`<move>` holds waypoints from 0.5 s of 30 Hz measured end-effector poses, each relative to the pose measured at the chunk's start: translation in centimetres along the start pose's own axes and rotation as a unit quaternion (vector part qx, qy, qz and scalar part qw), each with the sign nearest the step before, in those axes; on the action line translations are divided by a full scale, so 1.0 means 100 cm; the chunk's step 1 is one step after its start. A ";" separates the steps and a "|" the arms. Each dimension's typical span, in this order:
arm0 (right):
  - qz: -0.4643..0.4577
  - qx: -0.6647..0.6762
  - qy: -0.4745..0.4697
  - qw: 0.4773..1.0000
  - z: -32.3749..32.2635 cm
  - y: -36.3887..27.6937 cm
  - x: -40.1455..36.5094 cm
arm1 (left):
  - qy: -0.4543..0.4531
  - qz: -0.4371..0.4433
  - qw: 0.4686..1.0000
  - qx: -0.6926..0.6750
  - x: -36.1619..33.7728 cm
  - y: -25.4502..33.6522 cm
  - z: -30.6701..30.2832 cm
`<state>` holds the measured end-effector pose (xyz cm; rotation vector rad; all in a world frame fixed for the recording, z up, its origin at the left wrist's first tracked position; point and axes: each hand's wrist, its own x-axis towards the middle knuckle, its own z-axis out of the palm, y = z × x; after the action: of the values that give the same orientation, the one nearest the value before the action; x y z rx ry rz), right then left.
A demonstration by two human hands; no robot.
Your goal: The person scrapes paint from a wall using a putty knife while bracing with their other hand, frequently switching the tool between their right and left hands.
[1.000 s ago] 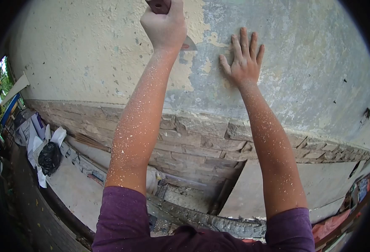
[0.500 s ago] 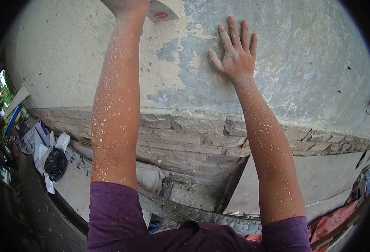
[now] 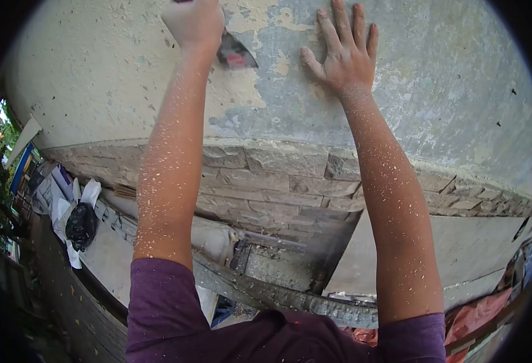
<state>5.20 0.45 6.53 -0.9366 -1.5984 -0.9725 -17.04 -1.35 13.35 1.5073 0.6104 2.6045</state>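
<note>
My left hand (image 3: pixel 196 25) is wrapped round the handle of a scraper (image 3: pixel 237 52). The scraper's wide blade, blurred and with a red mark, lies to the right of the fist, by the ragged edge of the cream paint (image 3: pixel 97 78). My right hand (image 3: pixel 346 51) rests on the grey bared part of the wall (image 3: pixel 435 78), palm down with fingers spread, and holds nothing. Pale flecks cover both forearms.
Below the painted wall runs a band of rough stone blocks (image 3: pixel 266 196). A black plastic bag (image 3: pixel 81 226) with white sheets lies at the lower left. A grey panel (image 3: pixel 471 248) leans at the lower right, near red sheeting (image 3: pixel 477 316).
My left hand and the scraper have moved down into fuller view. My right hand sits slightly higher in the picture, still spread. The view has shifted a little.
</note>
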 end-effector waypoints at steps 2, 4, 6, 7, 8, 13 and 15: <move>0.002 -0.003 0.023 1.000 0.002 0.005 0.014 | -0.015 0.008 1.000 0.001 0.000 -0.004 0.002; -0.003 -0.004 0.007 1.000 0.002 0.002 0.005 | 0.012 -0.118 0.992 0.037 -0.030 0.003 -0.012; -0.004 -0.001 0.000 1.000 0.002 0.000 0.004 | -0.010 -0.076 0.997 0.005 -0.012 0.032 0.000; -0.002 -0.004 0.004 1.000 0.002 0.001 0.005 | -0.038 -0.026 0.998 -0.034 -0.004 0.048 0.010; -0.002 -0.001 0.007 1.000 0.004 0.001 0.005 | -0.038 -0.029 0.998 -0.033 -0.004 0.048 0.014; -0.008 0.000 0.012 1.000 0.003 0.003 0.003 | -0.020 0.035 0.990 0.139 -0.057 -0.025 -0.016; -0.008 0.001 0.018 1.000 0.004 0.001 0.004 | -0.041 0.041 0.994 0.089 -0.036 0.006 -0.009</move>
<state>5.02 0.92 6.85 -0.9017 -1.5794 -0.9935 -15.89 -3.09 10.18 1.7148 0.8071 2.5924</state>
